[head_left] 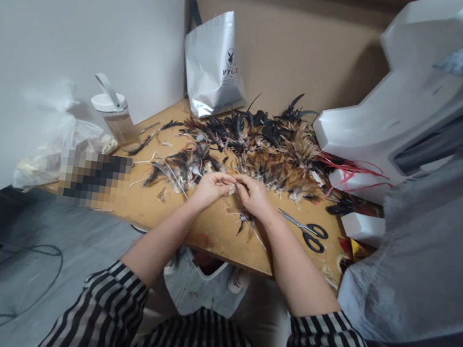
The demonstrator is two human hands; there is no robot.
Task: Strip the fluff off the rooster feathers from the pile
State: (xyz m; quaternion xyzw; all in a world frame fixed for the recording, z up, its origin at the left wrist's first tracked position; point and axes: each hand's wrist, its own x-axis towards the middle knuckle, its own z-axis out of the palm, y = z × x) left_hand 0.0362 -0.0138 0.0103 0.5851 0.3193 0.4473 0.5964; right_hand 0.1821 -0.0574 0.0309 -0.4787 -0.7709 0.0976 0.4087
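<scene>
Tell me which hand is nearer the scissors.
Right. The right hand is up and to the left of the scissors in the picture; the left hand is farther left, beyond the right.

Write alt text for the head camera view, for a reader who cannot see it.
A person's left hand and right hand meet, a pale bit too small to identify at their fingertips, over a tabletop strewn with black and brown feathers. Black-handled scissors lie to the right; a silver PPGZ bag stands behind.
</scene>
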